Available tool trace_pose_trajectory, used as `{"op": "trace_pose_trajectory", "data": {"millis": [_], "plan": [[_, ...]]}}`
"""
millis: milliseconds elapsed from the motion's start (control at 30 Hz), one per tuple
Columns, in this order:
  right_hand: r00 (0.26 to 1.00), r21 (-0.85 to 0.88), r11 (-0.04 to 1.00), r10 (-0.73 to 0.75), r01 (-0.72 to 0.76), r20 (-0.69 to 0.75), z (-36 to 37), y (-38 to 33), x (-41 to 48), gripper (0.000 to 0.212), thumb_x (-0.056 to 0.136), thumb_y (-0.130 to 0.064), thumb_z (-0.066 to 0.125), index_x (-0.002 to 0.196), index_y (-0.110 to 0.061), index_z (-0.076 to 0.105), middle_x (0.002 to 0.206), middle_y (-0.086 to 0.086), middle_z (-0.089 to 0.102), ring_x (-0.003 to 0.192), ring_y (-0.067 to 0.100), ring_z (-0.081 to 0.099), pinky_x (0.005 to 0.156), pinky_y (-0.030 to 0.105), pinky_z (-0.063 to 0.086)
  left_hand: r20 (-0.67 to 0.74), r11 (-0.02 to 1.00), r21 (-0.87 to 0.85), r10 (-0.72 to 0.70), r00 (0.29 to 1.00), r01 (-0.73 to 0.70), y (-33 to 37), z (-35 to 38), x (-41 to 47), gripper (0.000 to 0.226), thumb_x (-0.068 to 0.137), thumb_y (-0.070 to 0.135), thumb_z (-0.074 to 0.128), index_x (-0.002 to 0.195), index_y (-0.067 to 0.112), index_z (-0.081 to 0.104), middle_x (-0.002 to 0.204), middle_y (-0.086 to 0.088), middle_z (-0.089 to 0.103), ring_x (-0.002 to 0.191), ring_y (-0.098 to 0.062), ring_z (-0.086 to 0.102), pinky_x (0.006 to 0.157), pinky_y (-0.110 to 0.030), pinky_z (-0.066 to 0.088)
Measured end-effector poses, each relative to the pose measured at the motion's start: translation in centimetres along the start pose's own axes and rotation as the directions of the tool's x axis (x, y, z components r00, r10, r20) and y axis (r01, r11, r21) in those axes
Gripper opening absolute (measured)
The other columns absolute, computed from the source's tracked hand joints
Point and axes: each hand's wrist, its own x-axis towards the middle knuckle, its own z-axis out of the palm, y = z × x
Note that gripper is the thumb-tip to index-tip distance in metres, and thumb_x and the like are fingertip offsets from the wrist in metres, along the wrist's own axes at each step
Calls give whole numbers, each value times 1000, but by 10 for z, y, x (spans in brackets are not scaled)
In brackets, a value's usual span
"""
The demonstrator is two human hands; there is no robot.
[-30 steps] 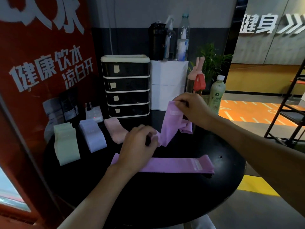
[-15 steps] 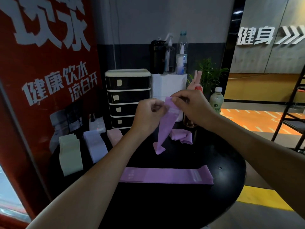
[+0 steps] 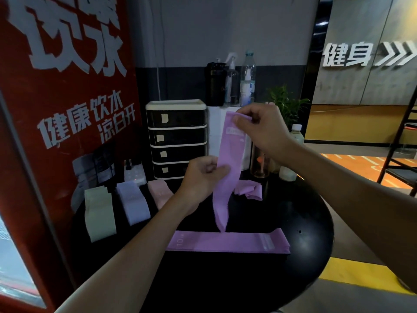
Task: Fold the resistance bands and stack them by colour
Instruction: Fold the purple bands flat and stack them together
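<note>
The right hand pinches the top end of a purple resistance band, which hangs upright over the round black tabletop. The left hand pinches the band's left edge about halfway down. The band's lower tip reaches the flat purple band lying across the tabletop's centre; contact cannot be told. A crumpled purple band lies toward twelve o'clock. Around ten o'clock sit the green stack, the lavender stack and the pink stack.

The left hand slid down to the middle of the purple band. The right hand raised its top end.
</note>
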Motion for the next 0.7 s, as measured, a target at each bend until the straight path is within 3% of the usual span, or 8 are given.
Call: {"op": "trace_pose_trajectory", "data": {"millis": [200,267,333,433,500,600,700], "plan": [[985,40,993,112,-108,-130,-8,-5,5,12,93,-16,63,92,-8,72,88,17,69,68,15,56,62,26,47,79,997,47,-71,994,68,-19,-6,-14,11,94,9,64,95,2,73,93,-12,76,82,-17,70,78,-33,56],[976,75,988,144,-134,-161,-12,-4,4,11,93,-14,63,93,-8,72,93,17,70,73,25,61,67,29,51,122,994,59,-101,987,95,-26,-12,-20,13,94,11,64,95,1,72,93,-15,75,85,-24,71,80,-35,56],[967,100,982,179,-162,-183,-17,2,3,12,92,-13,62,92,-6,73,95,22,69,80,36,62,69,37,51,163,991,55,-128,978,121,-31,-20,-27,13,95,13,63,92,2,71,88,-15,74,80,-21,70,76,-30,55],[953,98,973,226,-210,-201,-21,14,-3,12,92,-15,63,88,-13,74,93,21,69,73,30,61,66,51,54,224,982,66,-185,957,175,-39,-33,-37,14,95,13,63,83,11,71,79,-5,72,73,-12,64,69,-25,48],[942,119,963,262,-241,-209,-22,19,-9,14,92,-14,63,84,-20,73,92,17,70,76,30,64,74,57,54,294,968,121,-245,924,218,-42,-43,-44,14,95,11,64,83,13,70,77,-2,71,72,-13,62,67,-25,46],[931,134,953,297,-273,-212,-24,24,-16,17,92,-11,63,80,-22,71,94,19,70,74,26,60,72,50,55,321,940,247,-310,895,237,-43,-56,-51,16,97,14,61,84,10,70,65,10,65,61,-3,55,58,-16,40],[923,169,943,319,-287,-215,-25,32,-23,11,92,-8,63,85,-13,72,86,17,70,72,16,60,67,31,51,247,924,287,-326,912,253,-45,-71,-52,25,99,20,58,94,-1,68,77,-8,69,70,-16,59,67,-28,42]]}}
